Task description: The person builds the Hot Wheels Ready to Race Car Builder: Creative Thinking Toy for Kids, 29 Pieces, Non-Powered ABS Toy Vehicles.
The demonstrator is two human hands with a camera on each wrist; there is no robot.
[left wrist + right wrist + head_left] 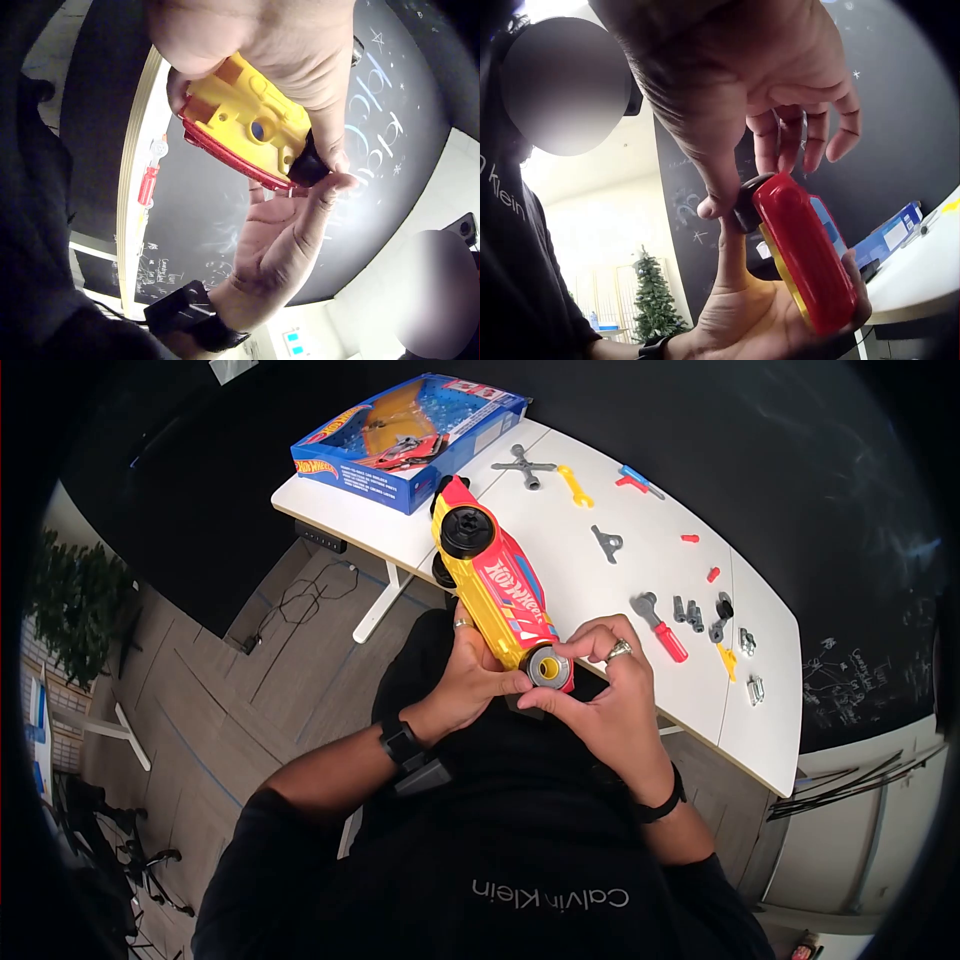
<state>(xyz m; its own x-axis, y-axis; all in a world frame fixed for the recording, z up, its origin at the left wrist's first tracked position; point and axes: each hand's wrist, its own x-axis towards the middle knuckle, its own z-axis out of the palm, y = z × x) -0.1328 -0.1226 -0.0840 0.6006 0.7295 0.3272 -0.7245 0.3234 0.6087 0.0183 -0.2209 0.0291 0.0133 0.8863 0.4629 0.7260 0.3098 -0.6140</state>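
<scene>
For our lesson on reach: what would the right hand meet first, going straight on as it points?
The right hand would probably meet the wheel on the toy car first; they seem to be touching.

In the head view, even light keeps the white worktop [640, 560] bright and the toy car [497, 588] crisp, while the black shirt [480, 800] sinks into near-featureless dark and the fisheye lens bows straight edges inside a rounded black border. The left wrist view is harsher: the left hand [277, 45] is strongly lit, milky glare clouds the chalkboard [375, 214], and the left side falls into deep shadow. In the right wrist view, the right hand [757, 67] is shaded, the wall [604, 206] burns nearly white, and a blurred patch covers the person's head [566, 86].
</scene>
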